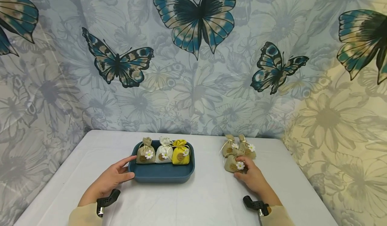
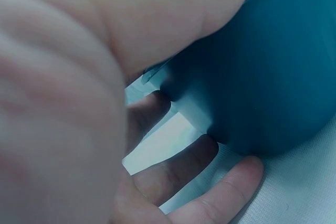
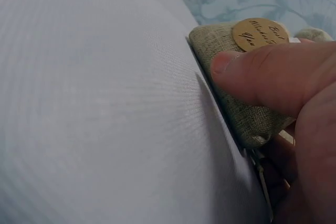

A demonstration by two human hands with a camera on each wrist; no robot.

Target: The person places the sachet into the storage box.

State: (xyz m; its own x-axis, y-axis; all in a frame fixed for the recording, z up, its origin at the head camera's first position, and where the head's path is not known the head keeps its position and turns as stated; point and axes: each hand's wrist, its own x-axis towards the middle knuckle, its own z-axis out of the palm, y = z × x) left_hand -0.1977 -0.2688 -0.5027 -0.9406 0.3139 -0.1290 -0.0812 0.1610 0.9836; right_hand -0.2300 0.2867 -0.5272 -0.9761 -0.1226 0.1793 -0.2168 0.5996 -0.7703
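Observation:
At the left end of the dark blue tray (image 1: pixel 160 178), my left hand (image 1: pixel 110 177) rests its spread fingertips and thumb against the outer wall. The left wrist view shows its fingers (image 2: pixel 226 192) fairly straight beside the tray's side. My right hand (image 1: pixel 252 177) pinches a beige drawstring pouch (image 1: pixel 230 164) between thumb and fingers; the pouch carries a white flower and a round tag. In the right wrist view the thumb (image 3: pixel 257 77) presses the pouch's face near the tag (image 3: pixel 257 33), close over the white cloth. Most of the other right fingers are hidden.
Inside the tray, along its back, stand a beige pouch (image 1: pixel 146 153), a white pouch (image 1: pixel 163 148) and a yellow pouch (image 1: pixel 180 150). Two more beige pouches, one left (image 1: pixel 227 148) and one right (image 1: pixel 246 145), stand behind the pinched one. A white-clothed table (image 1: pixel 208 199) meets butterfly-patterned fabric (image 1: pixel 199 98) behind.

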